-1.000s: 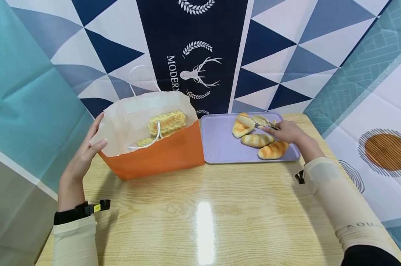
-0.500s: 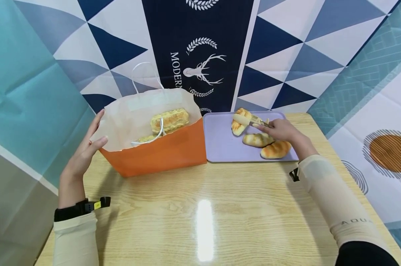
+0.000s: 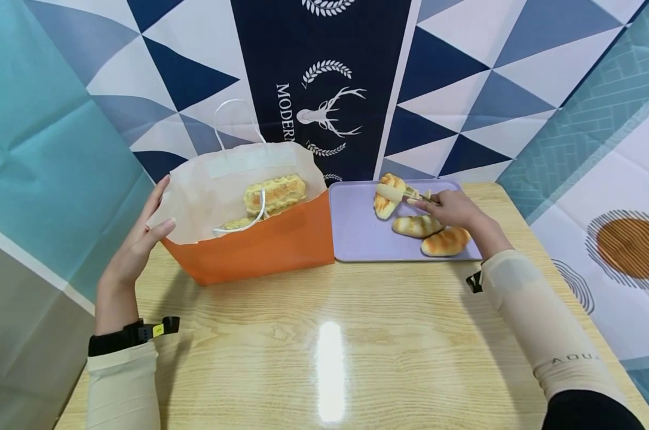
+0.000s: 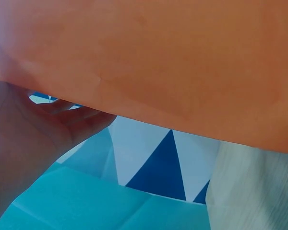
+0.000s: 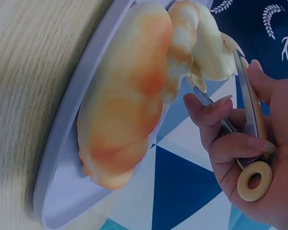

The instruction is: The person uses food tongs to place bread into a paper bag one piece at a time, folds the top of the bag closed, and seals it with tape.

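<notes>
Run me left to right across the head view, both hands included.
Left hand → orange paper bag → rearmost bread on the purple tray → right hand.

light wood-grain table [image 3: 238, 352] in front of me, w/ a bright glare streak abt mid-top. orange paper bag [image 3: 260, 251] stands on it, lavender tray [image 3: 357, 233] lying flat right next to it.

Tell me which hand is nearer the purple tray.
The right. The right hand is at the tray's right end, holding the tongs; the left hand is at the far side of the orange paper bag, which stands between.
</notes>
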Demonstrator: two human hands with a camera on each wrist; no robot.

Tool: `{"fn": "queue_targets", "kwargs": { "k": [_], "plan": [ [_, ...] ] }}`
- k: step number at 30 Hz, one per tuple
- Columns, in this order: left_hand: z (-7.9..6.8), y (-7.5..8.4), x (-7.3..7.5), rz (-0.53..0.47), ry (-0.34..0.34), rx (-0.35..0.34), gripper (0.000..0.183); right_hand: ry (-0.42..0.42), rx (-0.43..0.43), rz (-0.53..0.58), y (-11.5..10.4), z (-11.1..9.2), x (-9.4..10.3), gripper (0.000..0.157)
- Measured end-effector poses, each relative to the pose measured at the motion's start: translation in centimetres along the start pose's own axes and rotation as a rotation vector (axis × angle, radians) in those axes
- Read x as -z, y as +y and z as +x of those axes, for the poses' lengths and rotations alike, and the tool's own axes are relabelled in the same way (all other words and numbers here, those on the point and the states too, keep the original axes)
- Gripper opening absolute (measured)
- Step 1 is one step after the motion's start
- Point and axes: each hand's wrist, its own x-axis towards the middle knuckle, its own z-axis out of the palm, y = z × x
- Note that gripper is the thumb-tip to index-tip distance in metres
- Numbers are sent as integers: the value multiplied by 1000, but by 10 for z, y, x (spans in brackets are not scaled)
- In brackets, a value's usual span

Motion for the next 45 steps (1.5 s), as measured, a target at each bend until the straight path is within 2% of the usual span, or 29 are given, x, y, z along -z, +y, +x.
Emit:
{"fn": "queue_targets", "kwargs": {
  "k": [8, 21, 28, 37, 45],
  "plan": [
    [1, 0, -1, 10, -1, 11, 71, 42, 50, 19, -2, -4, 4, 53],
    [0, 1, -2, 9, 0, 23, 70, 69, 103, 33, -16, -4, 14, 51],
    [1, 1, -4, 14, 3, 26, 70, 58, 139, 45, -37, -5, 27, 54],
    [1, 2, -6, -24, -9, 12, 70, 118, 231, 35, -68, -9, 44, 52],
    [2, 2, -5, -5, -11, 12, 70, 177, 317, 30, -96, -15, 59, 43]
  ]
}}
